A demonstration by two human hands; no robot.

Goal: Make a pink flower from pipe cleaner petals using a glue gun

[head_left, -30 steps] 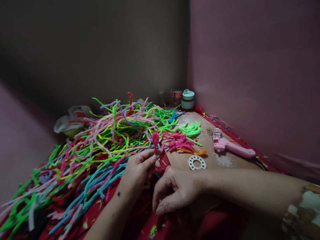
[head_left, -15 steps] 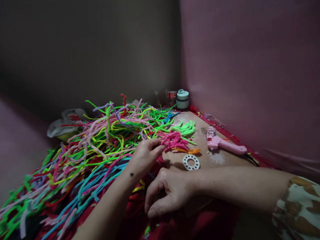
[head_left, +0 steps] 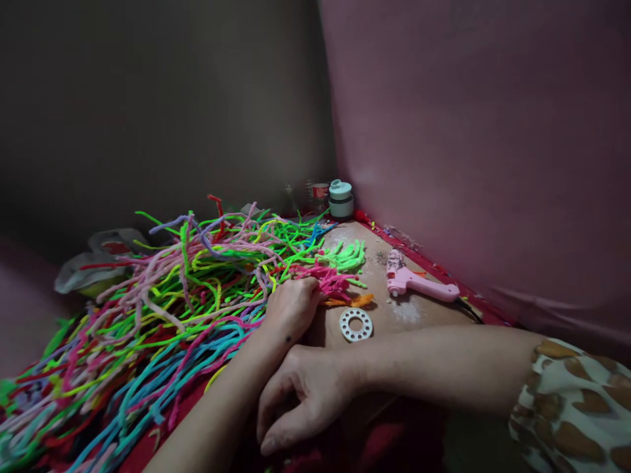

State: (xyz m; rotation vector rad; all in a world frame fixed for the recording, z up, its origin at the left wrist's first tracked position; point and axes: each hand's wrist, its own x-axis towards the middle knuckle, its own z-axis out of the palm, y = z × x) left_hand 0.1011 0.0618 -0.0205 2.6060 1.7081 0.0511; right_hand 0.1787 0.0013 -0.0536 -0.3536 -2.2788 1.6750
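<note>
The left hand (head_left: 293,307) reaches bright-pink, fuzzy bent stems (head_left: 336,282), its grip impossible to tell, while the right hand (head_left: 306,393), slack and half-curled, hangs just nearside of it.

Mint-lidded container (head_left: 341,200), crumpled plastic bag (head_left: 81,268)

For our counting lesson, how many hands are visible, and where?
2: the left hand at the bright pink pieces; the right hand nearer the camera, below and left of the white ring. No other hand shows.
</note>
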